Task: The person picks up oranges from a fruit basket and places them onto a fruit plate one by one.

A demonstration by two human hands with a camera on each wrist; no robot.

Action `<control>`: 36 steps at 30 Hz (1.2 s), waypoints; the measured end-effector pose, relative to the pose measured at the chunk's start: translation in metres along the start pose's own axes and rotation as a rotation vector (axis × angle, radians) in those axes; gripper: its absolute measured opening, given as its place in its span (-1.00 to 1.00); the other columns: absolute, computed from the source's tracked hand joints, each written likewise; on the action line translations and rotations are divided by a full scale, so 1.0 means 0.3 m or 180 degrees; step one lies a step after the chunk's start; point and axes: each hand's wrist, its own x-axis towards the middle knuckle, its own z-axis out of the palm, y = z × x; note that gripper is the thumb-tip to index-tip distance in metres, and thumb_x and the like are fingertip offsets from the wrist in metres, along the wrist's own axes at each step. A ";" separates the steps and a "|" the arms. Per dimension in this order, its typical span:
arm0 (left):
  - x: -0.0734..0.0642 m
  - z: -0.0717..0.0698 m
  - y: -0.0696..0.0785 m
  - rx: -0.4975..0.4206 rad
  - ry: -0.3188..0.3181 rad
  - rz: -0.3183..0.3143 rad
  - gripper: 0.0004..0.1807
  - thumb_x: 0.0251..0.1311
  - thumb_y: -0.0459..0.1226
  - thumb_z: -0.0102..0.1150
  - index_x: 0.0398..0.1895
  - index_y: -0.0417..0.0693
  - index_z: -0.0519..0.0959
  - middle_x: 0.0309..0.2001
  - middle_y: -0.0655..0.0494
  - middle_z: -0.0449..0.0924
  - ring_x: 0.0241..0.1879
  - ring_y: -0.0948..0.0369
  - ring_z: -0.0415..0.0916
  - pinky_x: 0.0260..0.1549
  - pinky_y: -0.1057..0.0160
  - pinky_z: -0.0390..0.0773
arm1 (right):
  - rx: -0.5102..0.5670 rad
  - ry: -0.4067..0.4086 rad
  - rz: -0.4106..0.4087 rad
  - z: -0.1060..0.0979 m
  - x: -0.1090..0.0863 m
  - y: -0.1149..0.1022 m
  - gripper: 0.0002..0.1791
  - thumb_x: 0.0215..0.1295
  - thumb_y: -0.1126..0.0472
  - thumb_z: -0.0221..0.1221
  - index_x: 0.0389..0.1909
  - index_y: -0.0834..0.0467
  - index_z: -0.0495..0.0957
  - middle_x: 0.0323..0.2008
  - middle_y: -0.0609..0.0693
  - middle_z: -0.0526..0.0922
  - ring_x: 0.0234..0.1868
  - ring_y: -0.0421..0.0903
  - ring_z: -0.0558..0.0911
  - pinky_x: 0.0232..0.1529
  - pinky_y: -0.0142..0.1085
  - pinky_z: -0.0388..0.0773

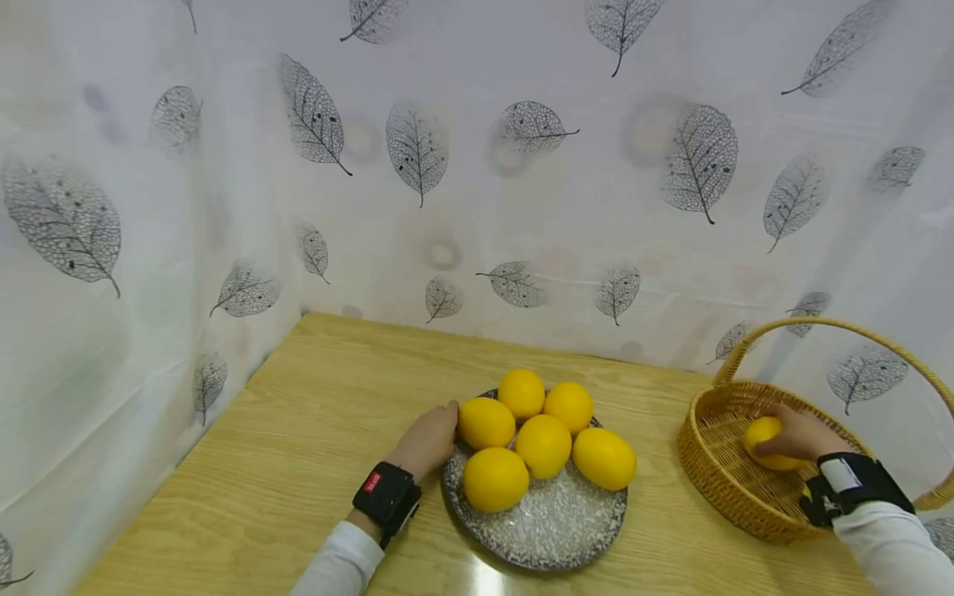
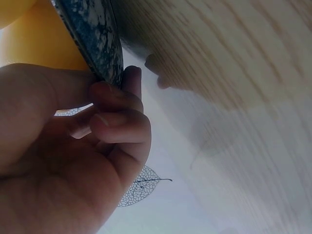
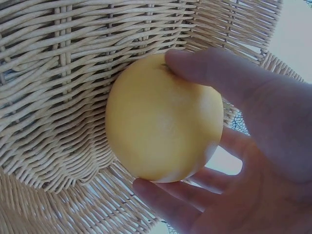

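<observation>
My right hand (image 1: 801,434) is inside the wicker basket (image 1: 719,492) at the right, gripping a yellow lemon-like fruit (image 3: 161,122). In the right wrist view the thumb lies across one side of the fruit and the fingertips curl against the other, close to the woven wall. On the left, my left hand (image 1: 426,443) pinches the rim of a speckled grey plate (image 1: 551,530); the left wrist view has the rim (image 2: 100,48) between thumb and curled fingers. Several similar yellow fruits (image 1: 544,447) sit on the plate, mostly over its far half.
The basket's tall arched handle (image 1: 850,324) rises above it. A wooden table (image 1: 298,463) carries plate and basket. Behind and to the left hangs a pale curtain (image 1: 477,223) printed with leaves, meeting the table's edges.
</observation>
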 end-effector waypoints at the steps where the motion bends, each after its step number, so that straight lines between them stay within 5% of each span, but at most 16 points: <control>1: 0.000 0.000 0.000 0.0001 -0.0007 -0.0006 -0.70 0.41 -0.48 0.01 0.16 -0.42 0.44 -0.11 -0.28 0.64 -0.06 -0.10 0.64 0.01 -0.06 0.64 | -0.0009 0.0001 -0.0036 -0.001 0.001 -0.001 -0.10 0.14 0.10 0.37 0.20 0.69 0.17 -0.09 0.62 0.49 -0.16 0.36 0.56 -0.13 0.15 0.53; 18: 0.004 0.005 -0.003 -0.0006 -0.0022 0.0007 -0.68 0.41 -0.48 0.02 0.18 -0.43 0.43 -0.10 -0.27 0.64 -0.04 -0.11 0.64 0.03 -0.06 0.63 | -0.0105 0.0456 -0.0267 -0.028 -0.050 -0.113 -0.13 0.06 0.11 0.44 0.22 0.58 0.28 -0.06 0.68 0.43 -0.16 0.42 0.56 -0.22 0.24 0.58; 36: -0.001 0.002 -0.001 -0.0030 0.0013 0.0045 -0.69 0.41 -0.49 0.00 0.17 -0.43 0.44 -0.11 -0.28 0.65 -0.06 -0.11 0.65 0.00 -0.06 0.64 | -0.0093 0.0827 -0.0250 -0.028 -0.184 -0.293 -0.08 0.13 -0.08 0.44 0.32 0.41 0.29 0.05 0.70 0.34 -0.25 0.32 0.60 -0.41 0.01 0.58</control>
